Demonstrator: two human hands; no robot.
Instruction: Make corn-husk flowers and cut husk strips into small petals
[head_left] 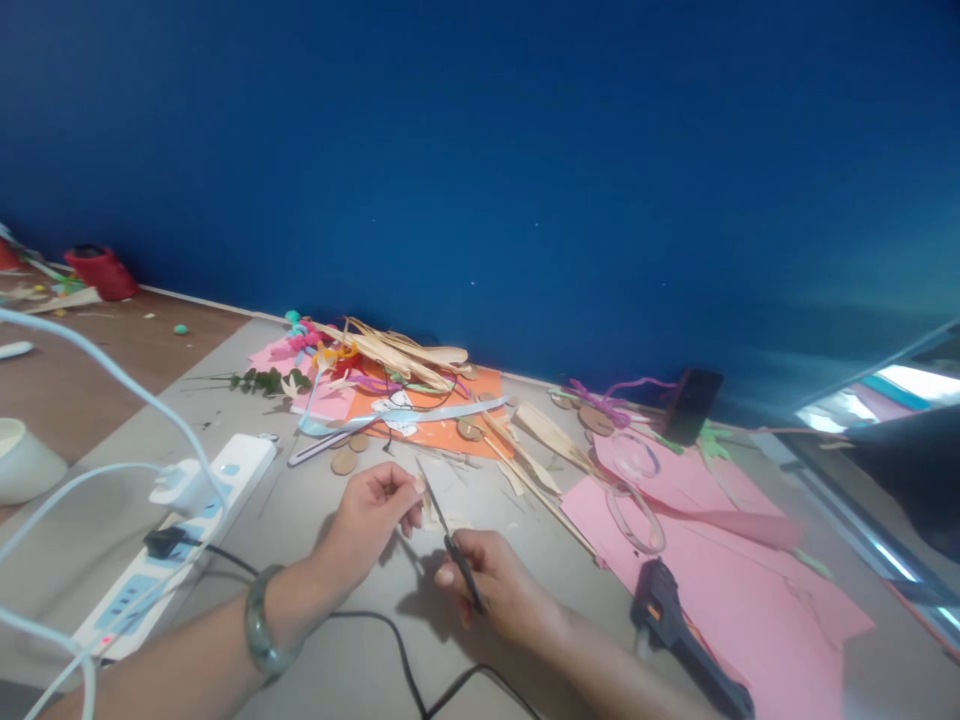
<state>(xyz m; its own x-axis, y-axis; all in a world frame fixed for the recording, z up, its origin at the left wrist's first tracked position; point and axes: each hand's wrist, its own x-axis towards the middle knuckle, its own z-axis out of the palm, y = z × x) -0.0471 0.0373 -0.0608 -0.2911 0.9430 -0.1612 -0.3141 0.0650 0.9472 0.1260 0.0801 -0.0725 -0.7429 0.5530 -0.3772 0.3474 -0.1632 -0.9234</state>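
My left hand (pixel 375 510) pinches a small pale strip of straw (pixel 426 497) between thumb and fingers, just above the grey table (pixel 315 520). My right hand (pixel 495 585) is closed round the black handles of a pair of scissors (pixel 450 535), whose thin blades point up and left toward the strip. The blade tips lie right beside the left fingertips. A green bangle (pixel 262 622) is on my left wrist. Loose straw offcuts lie under the two hands.
A white power strip (pixel 176 540) with plugged cables lies at left. A black glue gun (pixel 679 635) rests on pink paper (pixel 720 560) at right. Orange paper (pixel 450 405), straw strips, wooden discs and ribbons are heaped at the blue wall. A phone (pixel 691 405) leans there.
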